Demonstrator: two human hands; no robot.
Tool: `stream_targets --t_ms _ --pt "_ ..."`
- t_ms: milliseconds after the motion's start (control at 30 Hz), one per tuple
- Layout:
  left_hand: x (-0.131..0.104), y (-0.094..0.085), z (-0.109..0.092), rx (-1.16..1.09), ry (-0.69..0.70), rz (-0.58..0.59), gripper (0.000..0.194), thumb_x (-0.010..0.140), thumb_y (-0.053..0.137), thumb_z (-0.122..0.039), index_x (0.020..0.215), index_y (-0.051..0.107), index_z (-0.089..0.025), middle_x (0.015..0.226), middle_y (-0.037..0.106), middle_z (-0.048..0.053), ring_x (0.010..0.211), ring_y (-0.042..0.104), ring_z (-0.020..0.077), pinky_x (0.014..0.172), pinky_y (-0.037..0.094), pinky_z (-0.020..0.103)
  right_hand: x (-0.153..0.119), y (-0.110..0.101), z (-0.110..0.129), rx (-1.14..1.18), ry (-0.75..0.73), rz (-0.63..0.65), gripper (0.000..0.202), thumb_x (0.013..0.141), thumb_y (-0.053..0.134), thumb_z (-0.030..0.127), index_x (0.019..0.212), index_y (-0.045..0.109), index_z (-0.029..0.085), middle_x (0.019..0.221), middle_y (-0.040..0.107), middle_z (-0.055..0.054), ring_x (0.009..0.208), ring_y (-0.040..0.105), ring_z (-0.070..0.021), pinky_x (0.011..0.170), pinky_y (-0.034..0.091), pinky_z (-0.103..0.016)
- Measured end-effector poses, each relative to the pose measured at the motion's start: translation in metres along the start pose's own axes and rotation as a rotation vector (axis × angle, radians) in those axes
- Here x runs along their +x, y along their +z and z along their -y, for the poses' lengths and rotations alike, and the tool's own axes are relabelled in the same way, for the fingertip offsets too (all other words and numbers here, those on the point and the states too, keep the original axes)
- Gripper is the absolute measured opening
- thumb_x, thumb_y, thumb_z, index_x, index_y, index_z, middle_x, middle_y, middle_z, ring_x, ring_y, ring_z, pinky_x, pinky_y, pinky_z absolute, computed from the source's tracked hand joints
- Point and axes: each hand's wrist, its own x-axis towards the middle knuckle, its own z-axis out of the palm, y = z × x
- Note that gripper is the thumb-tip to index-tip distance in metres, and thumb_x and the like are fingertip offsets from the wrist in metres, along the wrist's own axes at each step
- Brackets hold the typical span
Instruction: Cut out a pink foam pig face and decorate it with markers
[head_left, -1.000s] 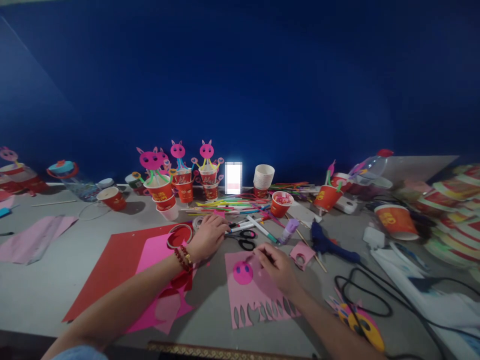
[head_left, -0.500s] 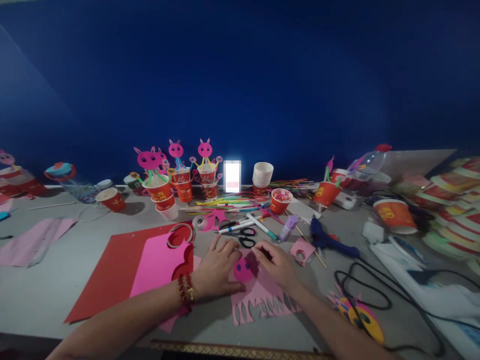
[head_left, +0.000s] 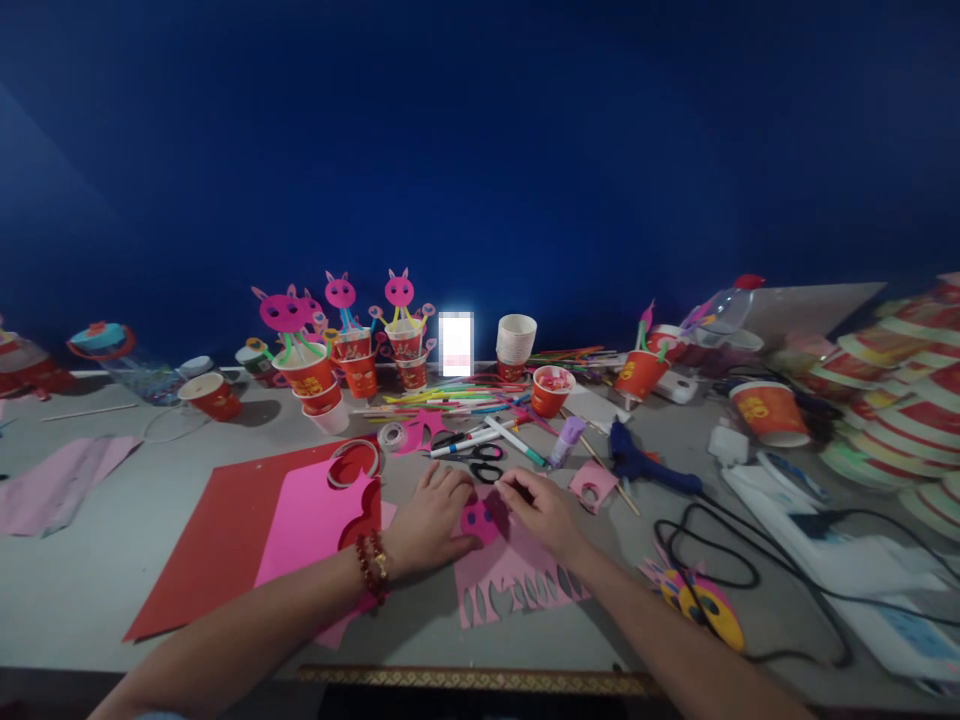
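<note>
A bright pink paper disc (head_left: 478, 524) with two dark eye spots lies on a light pink sheet (head_left: 517, 565), whose near edge has a row of leaf-shaped cut-outs. My left hand (head_left: 431, 515) rests at the disc's left side, fingers spread and thumb at its lower edge. On the right, my right hand (head_left: 544, 512) is closed in a pinch just beside the disc's upper right edge; whatever its fingertips hold is too small to make out. Black-handled scissors (head_left: 487, 470) lie just beyond both hands.
Red card (head_left: 202, 550) and pink card (head_left: 300, 540) lie left, with a tape roll (head_left: 330, 478) on top. A blue glue gun (head_left: 652, 460) and its cord lie right. Behind are markers (head_left: 517, 440), a glue stick (head_left: 567, 440), pipe cleaners (head_left: 442, 400) and red paper cups (head_left: 553, 392).
The camera view has shifted slightly, moving everything a little left and up. Both hands stay around the disc in nearly the same pose.
</note>
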Motion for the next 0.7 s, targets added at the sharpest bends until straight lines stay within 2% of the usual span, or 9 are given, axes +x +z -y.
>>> stream_targets --t_ms 300,533,633,700 --pt "-0.005 0.001 -0.005 -0.001 -0.008 -0.046 0.043 0.076 0.076 -0.035 0.108 0.05 -0.022 0.109 0.063 0.007 0.108 0.057 0.0282 0.112 0.024 0.055 0.0 -0.004 0.005 -0.026 -0.018 0.005 0.023 0.096 0.048 0.033 0.079 0.058 0.022 0.071 0.063 0.002 0.068 0.057 -0.0169 0.064 0.04 -0.027" --pt "-0.01 0.004 -0.005 0.036 -0.041 -0.094 0.045 0.074 0.077 -0.04 0.107 0.053 -0.021 0.117 0.061 0.009 0.113 0.053 0.0305 0.112 0.024 0.057 0.0 -0.003 0.007 -0.024 0.005 0.007 0.022 0.095 0.049 0.033 0.079 0.059 0.023 0.069 0.062 0.002 0.065 0.057 -0.0162 0.061 0.039 -0.026" --pt "-0.004 -0.003 0.002 0.033 -0.025 -0.089 0.039 0.08 0.071 -0.041 0.108 0.054 -0.02 0.117 0.061 0.009 0.112 0.054 0.0286 0.11 0.029 0.052 0.0 -0.003 0.008 0.015 0.016 -0.026 0.025 0.095 0.048 0.036 0.077 0.059 0.022 0.067 0.06 0.002 0.064 0.057 -0.0165 0.06 0.039 -0.026" --pt "0.004 -0.012 0.011 0.086 -0.025 -0.093 0.028 0.087 0.064 -0.035 0.11 0.056 -0.021 0.117 0.062 0.008 0.112 0.053 0.0263 0.108 0.032 0.048 0.0 -0.003 0.007 0.05 0.026 -0.043 0.027 0.096 0.048 0.037 0.076 0.058 0.022 0.066 0.059 0.002 0.063 0.056 -0.0165 0.06 0.039 -0.026"
